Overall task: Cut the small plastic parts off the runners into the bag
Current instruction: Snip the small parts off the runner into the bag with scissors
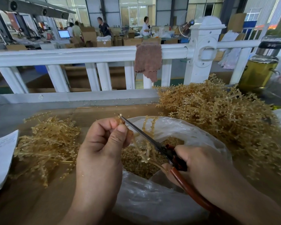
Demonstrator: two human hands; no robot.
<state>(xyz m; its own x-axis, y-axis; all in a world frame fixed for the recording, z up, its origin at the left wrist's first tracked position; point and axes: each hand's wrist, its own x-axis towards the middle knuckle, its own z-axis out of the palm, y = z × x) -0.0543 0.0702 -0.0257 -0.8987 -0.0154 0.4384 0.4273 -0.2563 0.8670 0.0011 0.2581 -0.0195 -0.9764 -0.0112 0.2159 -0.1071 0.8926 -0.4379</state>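
Both hands work over the open bag [203,133] at the worktop's near edge. The left hand [102,143] pinches a runner [143,153] hanging into it. The right hand [199,161] grips scissors [143,133], blades slanting up-left, tip just past that pinch.

The person's left hand [102,143] shows in the lower middle of the frame and the right hand [199,163] in the lower right. Both are bare and broad, with thick fingers. The forearms [91,200] below them are bare down to the bottom edge. The left thumbnail [122,128] is short and plain.
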